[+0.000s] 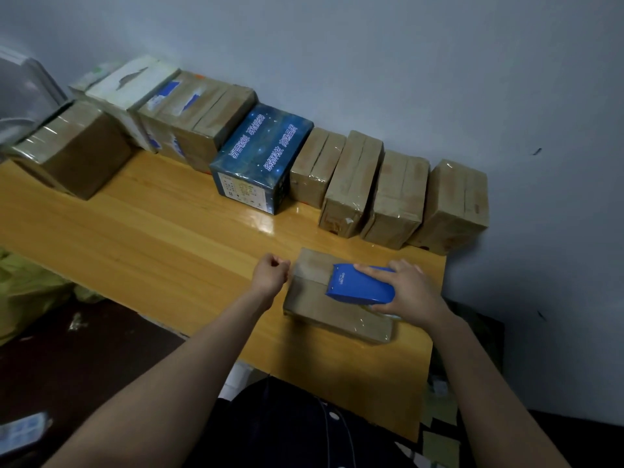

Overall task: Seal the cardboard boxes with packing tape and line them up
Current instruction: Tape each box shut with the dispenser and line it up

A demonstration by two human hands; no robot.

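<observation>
Pale grey wall [405, 62] behind a wooden desk [135, 238]. Along the far edge, against the wall, a row of boxes [351, 184] stands side by side, with a blue printed box [260, 157] among the brown ones. Their tops shine with clear tape, so we judge them sealed and already lined up. One brown box [74, 153] at the far left stands nearer than the row, out of line.

At the near right the box in hand [314, 309] lies flat on the desk. Our right hand [412, 292] grips the blue tape dispenser [361, 283], fingers [374, 269] laid over its top, and holds it on the box's upper face near the middle. Glossy film shows on the near right part of that face, bare cardboard toward the far left. Our left hand [270, 273] sits just beside the box's left edge, fingers curled into a fist with nothing visible inside.

We judge the task well advanced: this strip is to be finished and cut, then the box joins the row. The row's right end reaches the desk's far right corner, so there is no room at that end; open desk lies at the left and centre, in front of the row. The box in hand lies close to the desk's right and near edges, so a push rightward risks overhang.
</observation>
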